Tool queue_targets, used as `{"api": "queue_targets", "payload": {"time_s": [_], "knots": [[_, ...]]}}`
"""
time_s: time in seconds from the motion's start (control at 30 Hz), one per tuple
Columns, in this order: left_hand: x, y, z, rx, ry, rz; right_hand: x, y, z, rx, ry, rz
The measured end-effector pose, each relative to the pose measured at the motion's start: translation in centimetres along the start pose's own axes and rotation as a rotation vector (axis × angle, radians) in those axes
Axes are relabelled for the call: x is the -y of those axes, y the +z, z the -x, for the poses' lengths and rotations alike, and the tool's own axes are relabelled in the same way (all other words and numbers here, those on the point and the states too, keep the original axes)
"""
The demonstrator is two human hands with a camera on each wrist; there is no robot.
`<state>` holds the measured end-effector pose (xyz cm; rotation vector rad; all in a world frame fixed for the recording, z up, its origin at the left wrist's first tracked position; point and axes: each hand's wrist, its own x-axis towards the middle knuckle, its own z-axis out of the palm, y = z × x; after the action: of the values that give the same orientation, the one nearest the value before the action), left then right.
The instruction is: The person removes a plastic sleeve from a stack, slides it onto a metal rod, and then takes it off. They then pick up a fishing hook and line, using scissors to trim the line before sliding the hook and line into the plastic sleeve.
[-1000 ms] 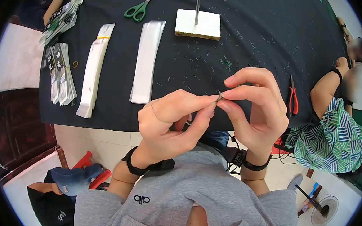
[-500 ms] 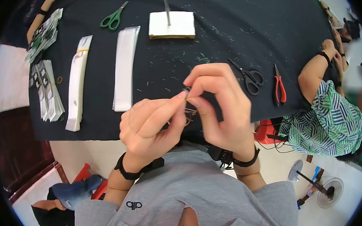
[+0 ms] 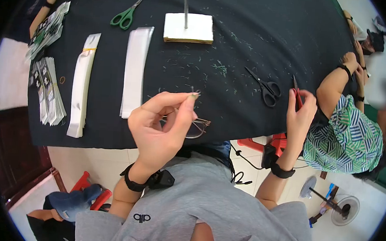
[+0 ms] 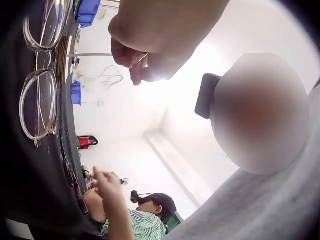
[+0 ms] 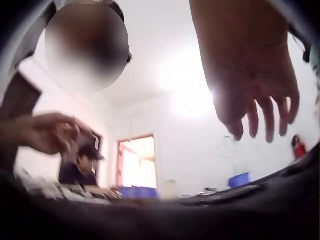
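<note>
My left hand (image 3: 159, 127) pinches a tiny thin piece (image 3: 195, 94) between thumb and index fingertip above the near part of the table; its kind is too small to tell. A pair of eyeglasses (image 3: 197, 129) lies below that hand and shows large in the left wrist view. Out to the right, my right hand (image 3: 299, 117) is over the red-handled pliers (image 3: 299, 100), thumb on one side and fingers on the other. The right wrist view shows its fingers spread and straight. Black scissors (image 3: 268, 91) lie just left of the pliers.
On the black cloth stand a white block (image 3: 188, 33) with an upright metal rod, green scissors (image 3: 126, 17), clear sleeves (image 3: 136, 71), a banded white bundle (image 3: 83, 86) and printed packets (image 3: 49, 90). Green thread clippings (image 3: 221, 68) are scattered about. A person in patterned clothing (image 3: 346, 135) sits at right.
My right hand has left the left hand's fingertips and moved right to the pliers. The left hand keeps its pinch on the tiny piece. The head view has shifted, bringing black scissors into sight.
</note>
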<state>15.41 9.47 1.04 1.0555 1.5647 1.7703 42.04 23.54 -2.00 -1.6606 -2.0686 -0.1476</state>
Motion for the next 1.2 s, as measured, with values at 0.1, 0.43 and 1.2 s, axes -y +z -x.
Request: {"api": "queue_targets", "payload": {"time_s": [0.1,0.43,1.2], "knots": [[0.2,0.0,0.0,0.003,-0.041,0.054,-2.2,1.2,1.3,0.057,-0.002,0.090],[-0.9,-1.2,-0.2,0.095,-0.202,0.092,-0.4,1.0,1.2,-0.058,0.076,-0.041],[-0.8,-0.6,0.7,0.167,-0.132,0.026,11.0,-4.2,2.2,0.526,-0.493,-0.654]]}}
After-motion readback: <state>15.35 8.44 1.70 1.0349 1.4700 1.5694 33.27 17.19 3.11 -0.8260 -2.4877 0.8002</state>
